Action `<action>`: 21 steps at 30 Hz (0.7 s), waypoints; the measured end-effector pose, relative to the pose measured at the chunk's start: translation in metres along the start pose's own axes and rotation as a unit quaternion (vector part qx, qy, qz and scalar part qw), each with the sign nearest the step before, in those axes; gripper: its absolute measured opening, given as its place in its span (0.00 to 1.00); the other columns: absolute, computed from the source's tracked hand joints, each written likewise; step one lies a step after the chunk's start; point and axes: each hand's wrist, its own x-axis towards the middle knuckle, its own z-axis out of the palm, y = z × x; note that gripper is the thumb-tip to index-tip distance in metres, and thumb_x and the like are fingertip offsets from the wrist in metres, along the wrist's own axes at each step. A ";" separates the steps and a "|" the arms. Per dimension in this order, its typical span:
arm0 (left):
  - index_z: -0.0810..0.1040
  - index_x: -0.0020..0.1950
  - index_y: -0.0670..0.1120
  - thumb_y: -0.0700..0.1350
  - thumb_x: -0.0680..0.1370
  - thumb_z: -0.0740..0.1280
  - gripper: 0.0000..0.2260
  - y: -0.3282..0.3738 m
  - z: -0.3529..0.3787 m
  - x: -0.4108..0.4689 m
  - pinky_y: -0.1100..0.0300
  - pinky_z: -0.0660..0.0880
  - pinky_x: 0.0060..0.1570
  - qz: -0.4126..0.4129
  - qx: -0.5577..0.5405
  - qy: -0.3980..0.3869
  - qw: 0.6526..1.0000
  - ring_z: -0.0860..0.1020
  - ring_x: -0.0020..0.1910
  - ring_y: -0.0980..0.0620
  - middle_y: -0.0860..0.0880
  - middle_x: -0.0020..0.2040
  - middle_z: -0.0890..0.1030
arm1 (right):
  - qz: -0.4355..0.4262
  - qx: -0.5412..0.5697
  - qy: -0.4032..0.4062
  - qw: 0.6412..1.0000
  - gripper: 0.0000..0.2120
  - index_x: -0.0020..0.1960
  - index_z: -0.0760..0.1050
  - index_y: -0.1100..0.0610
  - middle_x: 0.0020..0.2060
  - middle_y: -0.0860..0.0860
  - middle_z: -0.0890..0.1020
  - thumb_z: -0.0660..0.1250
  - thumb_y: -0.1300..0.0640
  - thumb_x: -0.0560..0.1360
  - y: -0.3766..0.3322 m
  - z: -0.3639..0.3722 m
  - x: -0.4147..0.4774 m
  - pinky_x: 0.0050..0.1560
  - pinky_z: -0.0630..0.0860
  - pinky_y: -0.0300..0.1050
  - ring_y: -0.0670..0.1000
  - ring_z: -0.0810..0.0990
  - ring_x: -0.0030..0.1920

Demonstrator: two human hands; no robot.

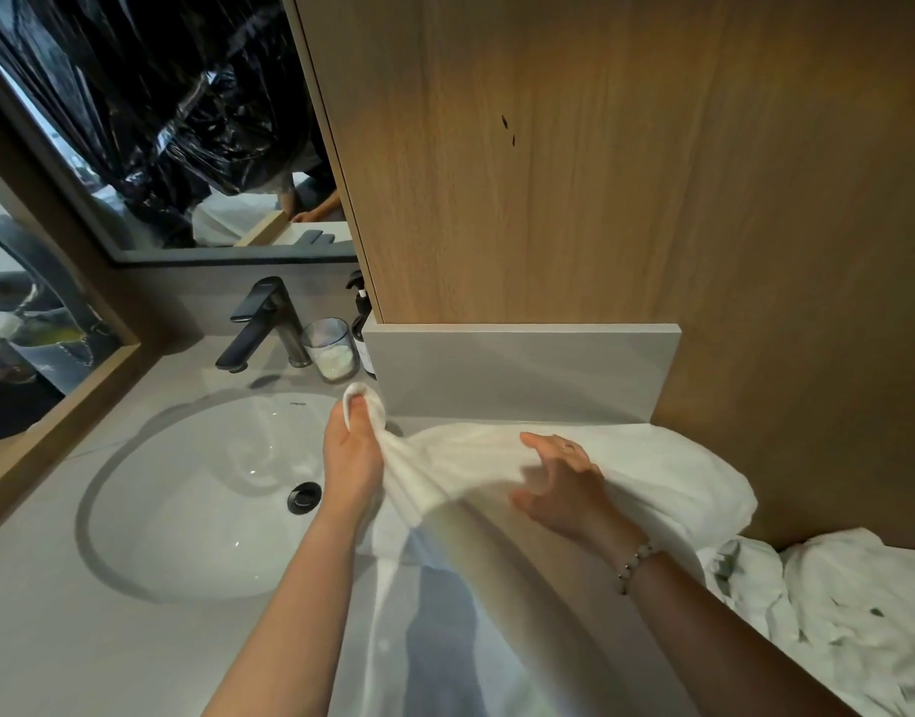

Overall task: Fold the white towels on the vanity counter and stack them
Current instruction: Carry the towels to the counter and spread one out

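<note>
A white towel (667,473) lies stretched across the vanity counter (36,628) against the grey backsplash, and part of it hangs blurred toward the camera. My left hand (352,447) grips one bunched corner of it, lifted just right of the sink. My right hand (564,483) is over the towel's middle with its fingers spread and loosely bent; the hand is blurred, and I cannot tell whether it holds any cloth. A crumpled pile of white towels (848,613) lies at the right end of the counter.
A round white sink (186,509) with a black drain takes up the counter's left. Behind it stand a black faucet (261,323), a glass tumbler (332,349) and a dark pump bottle (362,328). A wooden cabinet wall (600,173) rises at the back and right.
</note>
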 end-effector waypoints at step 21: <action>0.73 0.35 0.49 0.48 0.76 0.60 0.11 0.000 0.024 -0.016 0.57 0.74 0.48 0.038 0.044 -0.060 0.996 0.79 0.41 0.51 0.46 0.37 0.79 | -0.109 0.172 0.215 0.955 0.06 0.43 0.84 0.55 0.40 0.51 0.85 0.69 0.60 0.70 -0.082 0.022 -0.019 0.42 0.67 0.33 0.52 0.82 0.42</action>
